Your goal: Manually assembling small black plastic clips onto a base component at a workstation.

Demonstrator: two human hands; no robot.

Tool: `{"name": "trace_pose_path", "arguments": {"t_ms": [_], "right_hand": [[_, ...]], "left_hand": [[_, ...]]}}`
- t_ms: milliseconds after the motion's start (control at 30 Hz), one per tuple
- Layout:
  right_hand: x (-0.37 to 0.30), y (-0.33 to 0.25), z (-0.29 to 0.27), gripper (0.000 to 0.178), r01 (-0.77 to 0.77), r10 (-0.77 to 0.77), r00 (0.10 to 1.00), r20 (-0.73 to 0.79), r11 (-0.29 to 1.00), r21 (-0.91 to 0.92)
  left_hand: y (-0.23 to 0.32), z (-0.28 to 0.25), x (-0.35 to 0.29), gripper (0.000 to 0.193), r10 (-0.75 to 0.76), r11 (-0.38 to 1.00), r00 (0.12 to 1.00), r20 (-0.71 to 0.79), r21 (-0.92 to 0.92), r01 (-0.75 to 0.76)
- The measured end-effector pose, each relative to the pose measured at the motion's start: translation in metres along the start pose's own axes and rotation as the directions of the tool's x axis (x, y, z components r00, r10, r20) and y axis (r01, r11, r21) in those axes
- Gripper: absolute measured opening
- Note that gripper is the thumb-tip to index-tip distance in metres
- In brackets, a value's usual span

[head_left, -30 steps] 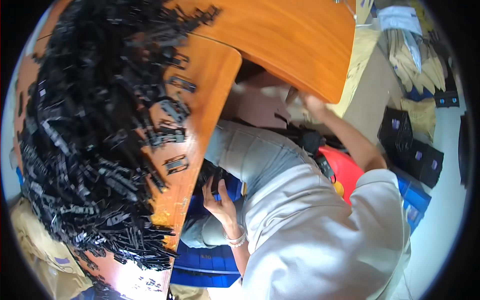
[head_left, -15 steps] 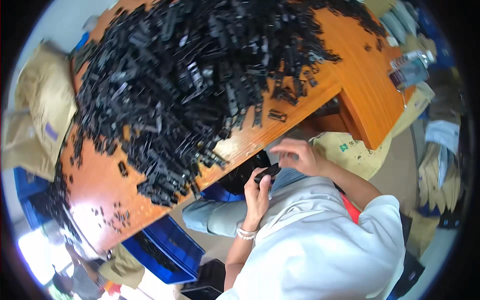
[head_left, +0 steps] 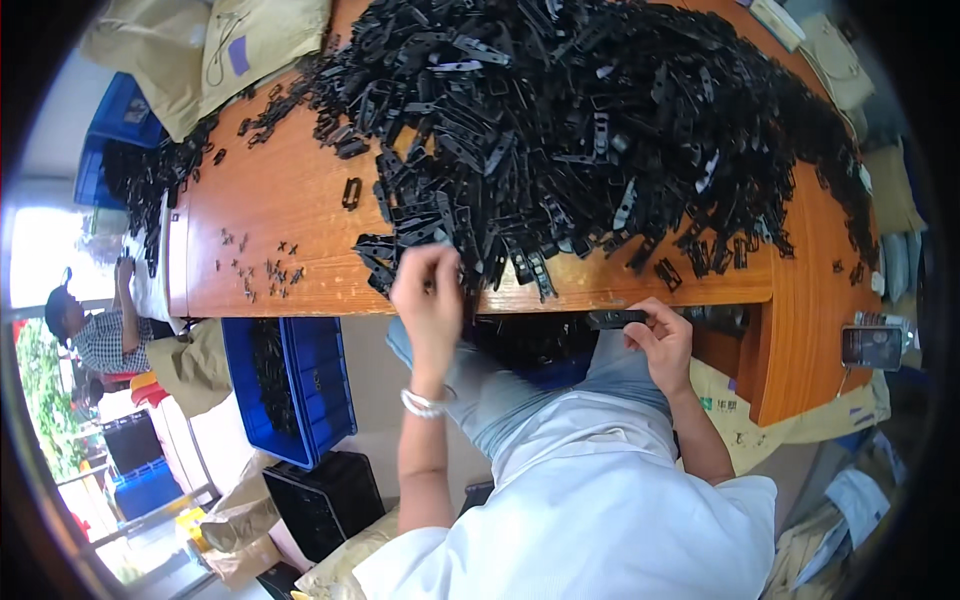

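A large heap of black plastic clip-like parts (head_left: 520,130) covers much of the wooden table (head_left: 330,285). My left hand (head_left: 428,290), wearing a pale beaded bracelet (head_left: 425,404), is raised over the table's front edge, beside the near left end of the heap. Its fingers look curled but are smeared by motion, so what they hold, if anything, is hidden. Just below the table edge, above my lap, my right hand (head_left: 665,340) pinches one end of a long black plastic part (head_left: 615,319) between thumb and fingers; the part points left.
Small dark pieces (head_left: 265,265) lie scattered at the table's left. Below it stands a blue bin (head_left: 300,390) with black parts inside, beside a black crate (head_left: 322,500). Brown sacks (head_left: 265,45) sit at the far left. Another person (head_left: 95,325) is at the left.
The view has turned, bringing the table level. My left hand has left the black part and moved up to the heap's edge. My right hand, formerly apart from it, now grips a black part.
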State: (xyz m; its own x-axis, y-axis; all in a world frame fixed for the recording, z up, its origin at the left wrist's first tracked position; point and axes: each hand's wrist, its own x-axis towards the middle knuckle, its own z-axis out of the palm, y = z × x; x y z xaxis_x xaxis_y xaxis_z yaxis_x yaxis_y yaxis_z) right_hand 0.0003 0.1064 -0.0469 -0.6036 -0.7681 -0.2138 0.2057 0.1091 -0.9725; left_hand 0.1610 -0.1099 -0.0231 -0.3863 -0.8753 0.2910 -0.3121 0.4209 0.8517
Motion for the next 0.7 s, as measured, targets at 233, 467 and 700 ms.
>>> {"name": "trace_pose_path", "arguments": {"t_ms": [233,467,700], "right_hand": [[0.003,-0.006,-0.010,0.014,0.169,-0.156,0.984,0.081,0.964,-0.205],[-0.011,0.003,-0.033,0.020,0.240,-0.190,0.927,-0.323,0.963,0.122],[-0.027,0.022,-0.080,0.021,0.267,-0.231,0.817,-0.528,0.964,-0.008]], "left_hand": [[0.003,0.010,0.065,0.008,0.047,0.999,0.997,0.064,0.004,-0.047],[0.097,0.115,0.018,0.023,0.538,0.839,0.676,0.504,-0.244,-0.486],[0.116,0.227,0.005,0.023,0.680,0.630,0.350,0.645,-0.269,-0.729]]}}
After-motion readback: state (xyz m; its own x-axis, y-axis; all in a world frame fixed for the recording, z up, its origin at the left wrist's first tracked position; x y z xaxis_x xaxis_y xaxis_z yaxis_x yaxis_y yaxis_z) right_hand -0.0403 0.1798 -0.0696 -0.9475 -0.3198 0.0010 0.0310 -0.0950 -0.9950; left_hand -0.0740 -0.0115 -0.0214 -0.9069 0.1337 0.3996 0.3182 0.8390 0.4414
